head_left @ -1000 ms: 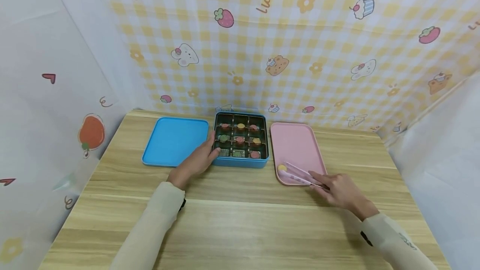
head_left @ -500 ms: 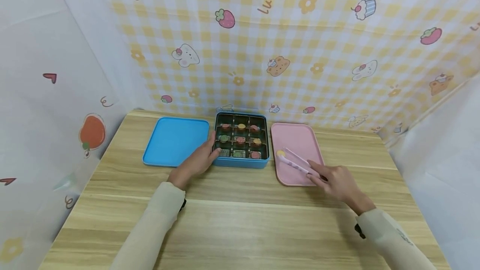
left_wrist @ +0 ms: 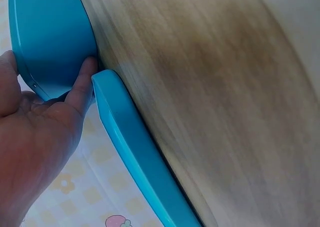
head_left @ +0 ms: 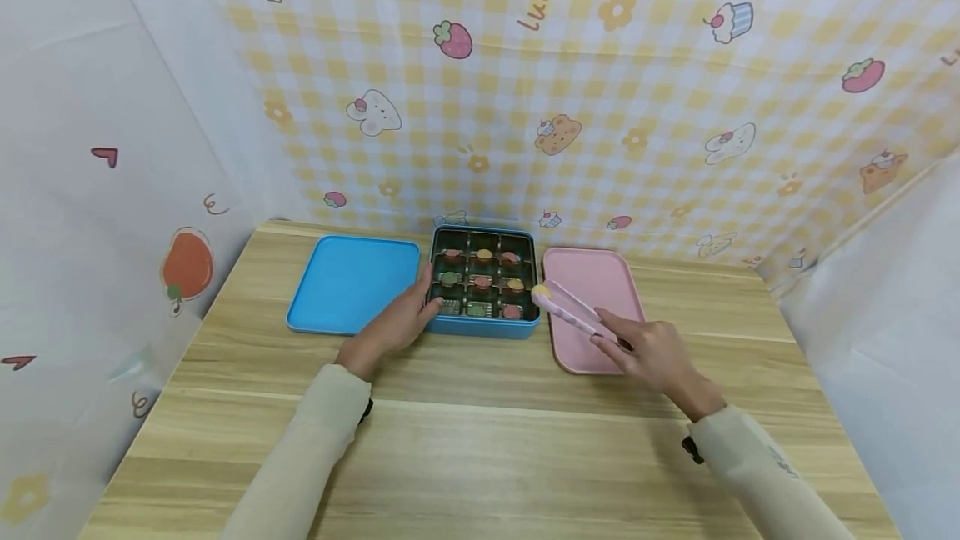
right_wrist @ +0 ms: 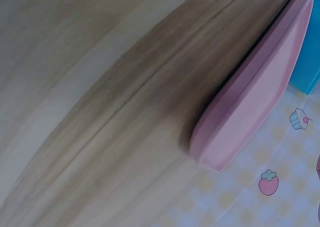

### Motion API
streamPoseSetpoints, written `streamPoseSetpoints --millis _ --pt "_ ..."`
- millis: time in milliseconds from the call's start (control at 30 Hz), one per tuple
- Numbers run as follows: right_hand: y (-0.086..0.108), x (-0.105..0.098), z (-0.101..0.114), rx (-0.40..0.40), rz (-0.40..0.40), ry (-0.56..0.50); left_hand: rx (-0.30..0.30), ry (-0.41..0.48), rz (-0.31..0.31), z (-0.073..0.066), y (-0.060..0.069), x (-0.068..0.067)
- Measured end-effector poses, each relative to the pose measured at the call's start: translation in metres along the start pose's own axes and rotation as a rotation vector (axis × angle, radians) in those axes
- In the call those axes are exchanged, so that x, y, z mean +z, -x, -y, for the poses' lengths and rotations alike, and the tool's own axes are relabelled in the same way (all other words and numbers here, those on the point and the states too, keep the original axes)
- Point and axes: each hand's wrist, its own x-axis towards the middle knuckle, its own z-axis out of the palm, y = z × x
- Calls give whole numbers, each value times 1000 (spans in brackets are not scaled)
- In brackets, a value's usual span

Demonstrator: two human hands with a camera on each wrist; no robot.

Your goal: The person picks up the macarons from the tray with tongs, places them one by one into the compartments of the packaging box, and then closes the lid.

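Observation:
My left hand (head_left: 398, 317) rests against the left side of a blue box (head_left: 480, 326), thumb by its front corner. In the left wrist view, that hand (left_wrist: 45, 142) touches the box wall (left_wrist: 52, 32) with its fingers extended. The box has a dark divided insert; several compartments hold small red, green and yellow round pieces. My right hand (head_left: 660, 355) holds pale pink tongs (head_left: 567, 317). At the tongs' tips is a round yellow piece (head_left: 541, 294), between the box's right edge and the pink tray (head_left: 596, 273). The right wrist view shows neither the right hand nor the tongs.
A blue lid-like tray (head_left: 352, 286) lies left of the box, close to the left hand. All of this stands on a wood-grain table (head_left: 480, 457). Behind it hangs a yellow checked cloth (head_left: 495, 90).
From the pink tray's lower left, the right hand has lifted the yellow piece with the tongs and moved it up and left toward the box. The left hand stays at the box.

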Motion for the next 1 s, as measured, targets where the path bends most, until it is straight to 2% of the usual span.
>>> streamPoseSetpoints --millis 300,567,767,900,1000 --pt "-23 9 16 62 61 -16 -2 0 7 0 1 0" --pt "-47 22 28 17 69 6 0 -11 6 2 0 1" --pt "-60 32 40 14 84 15 1 0 4 2 0 0" --pt "-67 38 48 21 127 31 1 -5 1 1 0 0" --pt "-71 40 53 34 195 47 7 -9 -4 0 1 -1"
